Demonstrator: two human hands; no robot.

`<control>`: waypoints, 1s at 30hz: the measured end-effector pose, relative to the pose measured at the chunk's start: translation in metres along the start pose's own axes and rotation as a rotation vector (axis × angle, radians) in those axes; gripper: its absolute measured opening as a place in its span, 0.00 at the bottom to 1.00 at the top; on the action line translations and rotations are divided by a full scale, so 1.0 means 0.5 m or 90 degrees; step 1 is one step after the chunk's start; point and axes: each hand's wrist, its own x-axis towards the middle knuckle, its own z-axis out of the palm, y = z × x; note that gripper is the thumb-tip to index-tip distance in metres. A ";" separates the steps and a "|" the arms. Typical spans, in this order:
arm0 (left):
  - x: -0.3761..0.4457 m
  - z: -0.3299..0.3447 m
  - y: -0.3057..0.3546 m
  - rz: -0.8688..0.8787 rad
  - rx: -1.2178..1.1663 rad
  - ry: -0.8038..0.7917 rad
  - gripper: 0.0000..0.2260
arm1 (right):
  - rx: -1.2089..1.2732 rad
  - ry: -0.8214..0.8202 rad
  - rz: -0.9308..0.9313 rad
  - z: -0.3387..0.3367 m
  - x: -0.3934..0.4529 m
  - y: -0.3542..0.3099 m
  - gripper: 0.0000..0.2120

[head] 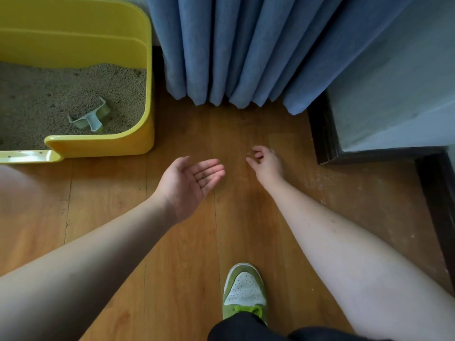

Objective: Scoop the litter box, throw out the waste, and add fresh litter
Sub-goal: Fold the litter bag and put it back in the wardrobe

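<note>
The yellow litter box (128, 143) sits on the wooden floor (177, 254), up in the far left corner of the view. It is full of gray-brown litter (49, 99) that lies bumpy and higher toward the back wall of the box. A small pale green scoop (89, 116) lies in the litter, near the front right corner of the box, partly sunk into the grains with its handle pointing toward the front. A flat yellow step (29, 156) with little holes sticks out at the front of the box, low by the floor. Just to the right of the box hangs a blue curtain (246, 45) in thick folds, and its bottom edge reaches almost down to the floor. Farther right of the box, past the curtain, stands a pale blue-gray wall (394, 82) with a dark strip along its bottom. Both arms are bare and reach out over the floor, in front of the box and to its right. The left hand (189, 178) is closer to the box, palm turned up, fingers straight and loose, holding nothing. The right hand (267, 166) is farther from the box, with its fingers curled loosely, and it holds nothing too. The two hands are near each other but do not touch. Neither hand touches the box or the scoop. Well away from the box, at the near edge of the view, a green and white shoe (245, 291) stands on the floor with a dark trouser leg (246, 328) above it.
</note>
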 end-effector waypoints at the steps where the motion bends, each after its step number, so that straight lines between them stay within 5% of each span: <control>1: -0.002 0.000 0.002 0.001 -0.001 -0.001 0.26 | -0.010 0.006 -0.004 0.003 0.006 -0.003 0.14; 9: -0.003 -0.006 0.015 0.014 -0.006 -0.003 0.25 | -0.064 0.052 -0.013 0.018 0.029 -0.007 0.03; 15: 0.000 -0.012 0.015 0.008 -0.003 0.001 0.25 | -0.137 0.064 -0.015 0.018 0.028 -0.018 0.06; 22: 0.013 0.021 -0.008 0.000 0.012 -0.012 0.25 | 0.029 0.051 0.005 -0.026 -0.041 -0.032 0.05; 30: 0.043 0.073 -0.082 -0.047 0.039 -0.027 0.25 | 0.084 0.036 -0.124 -0.114 -0.215 -0.075 0.04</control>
